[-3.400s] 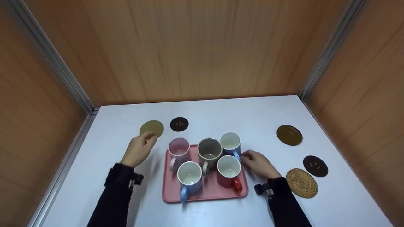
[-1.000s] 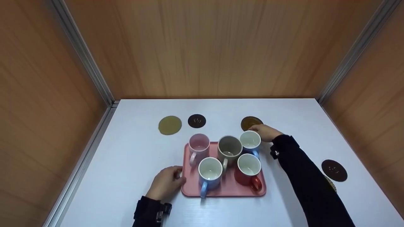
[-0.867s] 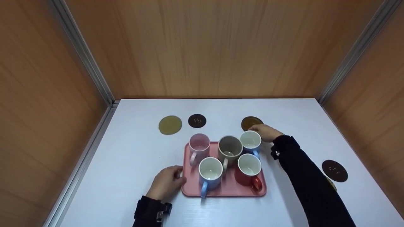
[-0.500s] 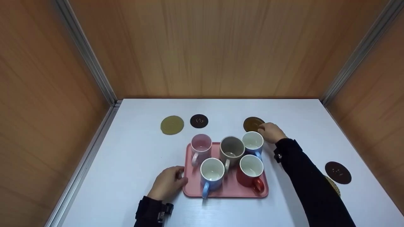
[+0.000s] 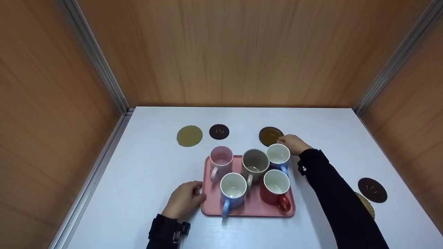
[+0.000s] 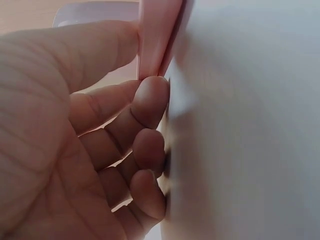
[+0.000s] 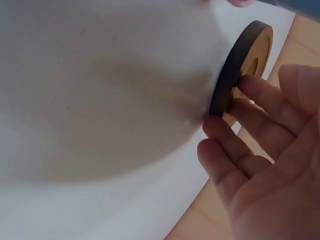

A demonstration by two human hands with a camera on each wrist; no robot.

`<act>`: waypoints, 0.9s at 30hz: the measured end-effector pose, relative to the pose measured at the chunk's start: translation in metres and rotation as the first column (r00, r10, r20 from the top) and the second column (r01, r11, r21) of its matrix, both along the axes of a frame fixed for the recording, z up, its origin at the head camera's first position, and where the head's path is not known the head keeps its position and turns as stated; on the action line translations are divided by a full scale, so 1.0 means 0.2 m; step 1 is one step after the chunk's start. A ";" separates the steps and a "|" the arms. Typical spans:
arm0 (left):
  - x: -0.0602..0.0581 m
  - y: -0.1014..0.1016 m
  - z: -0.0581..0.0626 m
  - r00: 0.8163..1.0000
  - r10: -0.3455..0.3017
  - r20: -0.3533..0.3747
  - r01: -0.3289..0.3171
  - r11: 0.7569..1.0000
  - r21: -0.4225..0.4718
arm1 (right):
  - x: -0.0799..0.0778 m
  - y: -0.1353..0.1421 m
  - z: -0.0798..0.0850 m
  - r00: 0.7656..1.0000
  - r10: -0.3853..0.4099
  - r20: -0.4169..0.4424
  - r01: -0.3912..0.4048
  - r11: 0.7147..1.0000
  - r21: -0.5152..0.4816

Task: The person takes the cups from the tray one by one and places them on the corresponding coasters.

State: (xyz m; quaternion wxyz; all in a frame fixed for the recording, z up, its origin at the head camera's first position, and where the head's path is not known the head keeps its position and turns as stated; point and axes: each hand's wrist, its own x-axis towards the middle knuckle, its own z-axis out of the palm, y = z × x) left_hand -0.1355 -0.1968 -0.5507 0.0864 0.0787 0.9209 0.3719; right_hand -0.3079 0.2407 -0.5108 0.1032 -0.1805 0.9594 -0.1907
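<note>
A pink tray [image 5: 250, 209] bears several mugs: a pink mug [image 5: 221, 162], a grey mug [image 5: 255, 164], a red mug [image 5: 275, 190], a blue mug [image 5: 232, 192] in front and another blue mug [image 5: 278, 155] at the back right. At the tray's left edge, my left hand [image 5: 183, 200] pinches the rim; its thumb presses the wall [image 6: 155, 37] and the other fingers curl below. My right hand [image 5: 293, 144] reaches behind the back right mug. Its fingertips touch a round brown coaster [image 5: 270, 136] lying on the table, the thumb apart [image 7: 300, 82].
An olive-green coaster [image 5: 189, 135] and a small dark coaster [image 5: 219, 131] lie behind the tray. On the right are another dark coaster [image 5: 372, 190] and a woven coaster [image 5: 367, 206], partly hidden by my right sleeve. Wooden panels enclose the white table [image 5: 145, 152].
The brown coaster has come from the far right to behind the tray, lately sliding left under my right fingers. My left hand has moved from near the green coaster to the tray's left edge.
</note>
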 end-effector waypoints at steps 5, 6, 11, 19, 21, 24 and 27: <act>0.01 -0.01 -0.01 1.000 0.019 0.021 -0.019 1.000 0.006 | -0.03 -0.04 0.01 0.999 0.023 0.035 -0.021 0.999 -0.047; 0.01 -0.01 -0.01 1.000 0.020 0.018 -0.020 1.000 0.005 | -0.04 -0.04 0.01 0.999 0.020 0.050 -0.017 0.998 -0.064; 0.02 -0.03 -0.01 1.000 0.024 0.000 -0.024 1.000 0.006 | -0.06 -0.07 0.01 0.992 0.006 0.124 0.013 0.989 -0.148; 0.02 -0.04 -0.01 0.999 0.018 -0.034 -0.018 1.000 -0.003 | -0.10 -0.12 0.03 0.977 -0.002 0.214 0.044 0.980 -0.194; 0.02 -0.04 -0.02 1.000 0.015 -0.027 -0.015 1.000 0.000 | -0.11 -0.13 0.04 0.972 0.000 0.234 0.047 0.980 -0.194; 0.02 -0.03 -0.03 1.000 0.000 -0.013 0.000 1.000 0.006 | -0.11 -0.12 0.05 0.965 -0.009 0.263 0.059 0.981 -0.184; 0.02 -0.02 -0.03 1.000 -0.016 -0.003 0.016 1.000 0.007 | -0.11 -0.13 0.06 0.959 -0.002 0.282 0.049 0.986 -0.159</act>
